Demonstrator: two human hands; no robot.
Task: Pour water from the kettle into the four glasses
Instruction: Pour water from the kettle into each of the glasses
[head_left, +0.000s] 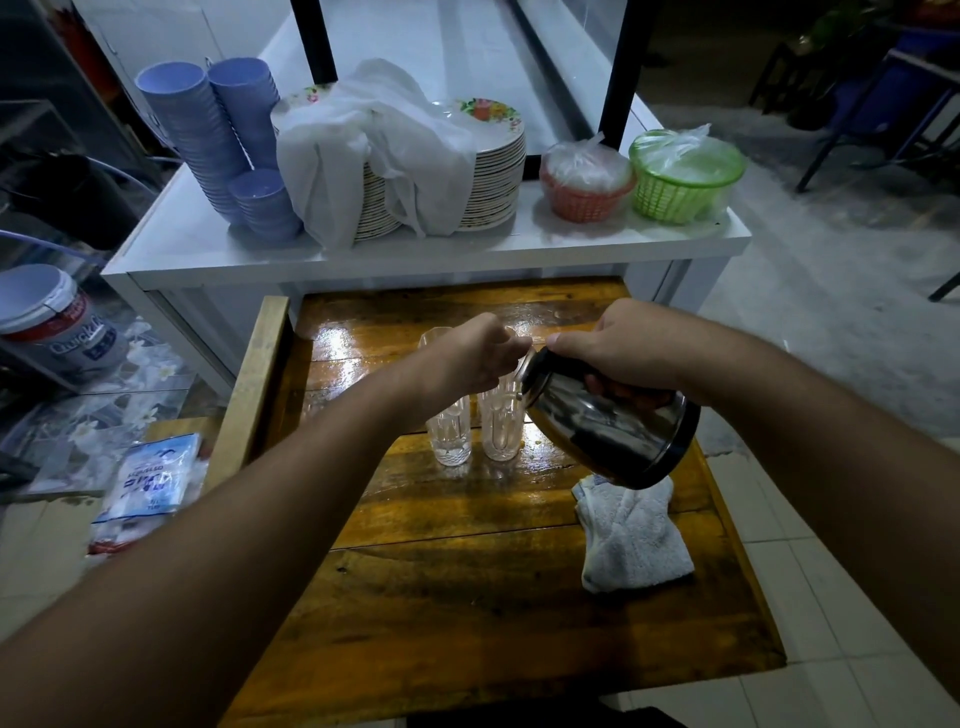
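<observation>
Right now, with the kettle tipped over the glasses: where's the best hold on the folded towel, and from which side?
Take the white towel by its near, lower end, coming from the near right table edge. Its far end lies under the tilted kettle held in the right hand, so that side looks blocked. It lies flat and bunched on the wooden table, so a top pinch on a fold should work.

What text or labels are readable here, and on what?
"Quick...": on the white bucket at left; the rest of the label is cut off and blurred.
Blue and white packet on the floor: has print, too blurred to read.
Kettle, glasses, plates: no text visible.
</observation>
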